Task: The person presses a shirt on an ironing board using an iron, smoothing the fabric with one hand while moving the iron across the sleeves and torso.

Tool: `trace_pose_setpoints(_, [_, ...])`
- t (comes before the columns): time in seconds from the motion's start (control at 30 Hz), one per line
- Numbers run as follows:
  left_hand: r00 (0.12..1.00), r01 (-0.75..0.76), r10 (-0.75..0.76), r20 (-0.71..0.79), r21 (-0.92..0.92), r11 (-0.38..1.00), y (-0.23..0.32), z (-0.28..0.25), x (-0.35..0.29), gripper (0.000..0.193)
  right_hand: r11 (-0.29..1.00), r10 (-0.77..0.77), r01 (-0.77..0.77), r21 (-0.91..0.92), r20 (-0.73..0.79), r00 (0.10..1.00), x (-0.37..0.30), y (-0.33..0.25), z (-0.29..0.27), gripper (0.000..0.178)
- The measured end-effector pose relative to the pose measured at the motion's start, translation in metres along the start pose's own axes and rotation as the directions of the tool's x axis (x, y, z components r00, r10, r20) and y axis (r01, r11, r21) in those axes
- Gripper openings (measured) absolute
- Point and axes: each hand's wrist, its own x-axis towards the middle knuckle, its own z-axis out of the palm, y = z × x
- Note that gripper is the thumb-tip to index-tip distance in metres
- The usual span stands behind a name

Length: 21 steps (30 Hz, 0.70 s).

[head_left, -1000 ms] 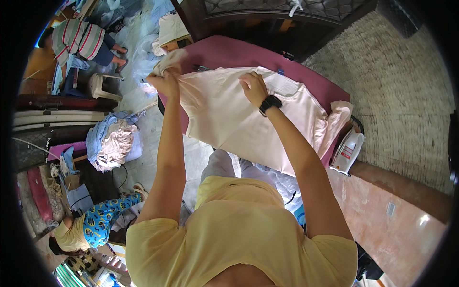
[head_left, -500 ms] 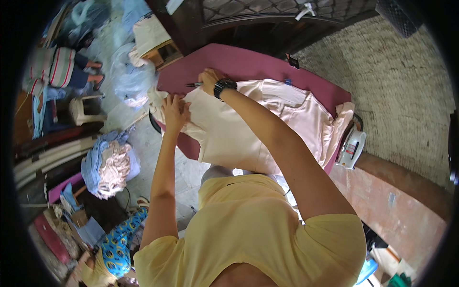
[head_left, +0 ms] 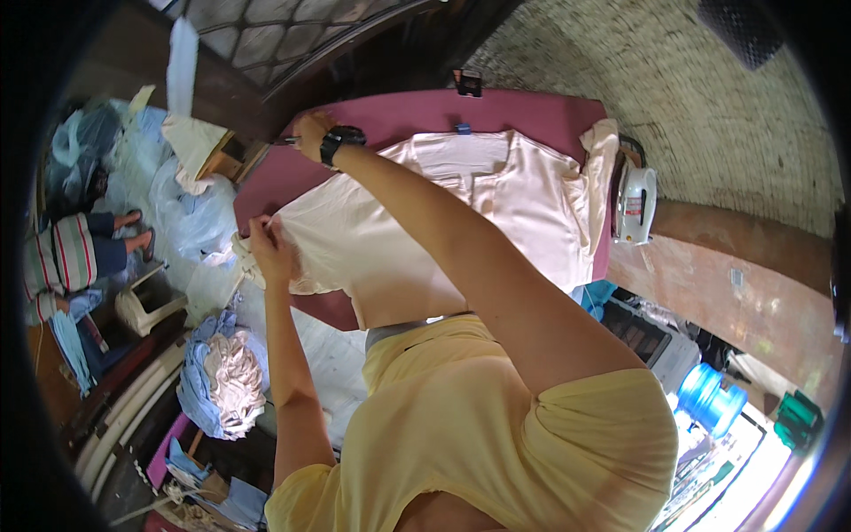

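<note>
A pale pink shirt (head_left: 390, 235) lies spread out on a maroon padded board (head_left: 550, 106), its neck opening toward the far edge. My left hand (head_left: 273, 250) is at the shirt's left sleeve end, fingers pinched on the cloth there. Beyond it, over the far left part of the board, my right hand (head_left: 312, 135) is closed around a small dark pointed tool (head_left: 289, 140). Only the tool's tip shows, so I cannot tell its kind. A black watch (head_left: 340, 144) sits on my right wrist.
A white clothes iron (head_left: 635, 206) stands at the board's right end. A small black item (head_left: 468, 83) lies at its far edge. Left on the floor are a heap of clothes (head_left: 232, 377), plastic bags (head_left: 191, 217) and a stool (head_left: 146, 301). Another person (head_left: 75, 253) is at far left.
The view has turned, shifting the board and shirt in the picture. My left hand has moved toward the sleeve's end and now pinches it; my right hand has moved left off the shirt, still with the tool.
</note>
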Motion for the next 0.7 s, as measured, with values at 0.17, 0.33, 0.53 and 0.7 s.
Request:
trace_pose_setpoints(0.17, [0.996, -0.065, 0.073, -0.047, 0.141, 0.988, -0.007, 0.009, 0.012, 0.009, 0.992, -0.109, 0.129, 0.017, -0.436, 0.894, -0.077, 0.031, -0.044, 0.041])
trace_pose_setpoints(0.33, [0.962, 0.106, 0.064, -0.265, 0.580, 0.808, 0.006, 0.030, 0.009, 0.022, 0.980, -0.182, 0.090, -0.178, -0.615, 0.767, -0.243, 0.181, -0.107, 0.031])
trace_pose_setpoints(0.53, [0.901, -0.355, 0.398, 0.173, -0.232, 0.906, 0.167, 0.194, -0.017, 0.026, 0.901, 0.044, -0.307, -0.308, -0.637, 0.769, -0.352, 0.282, -0.177, 0.037])
trace_pose_setpoints(0.7, [0.563, -0.711, 0.702, 0.436, -0.176, 0.681, 0.257, 0.289, -0.053, 0.035, 0.646, 0.207, -0.655, -0.393, -0.736, 0.645, -0.366, 0.315, -0.203, 0.042])
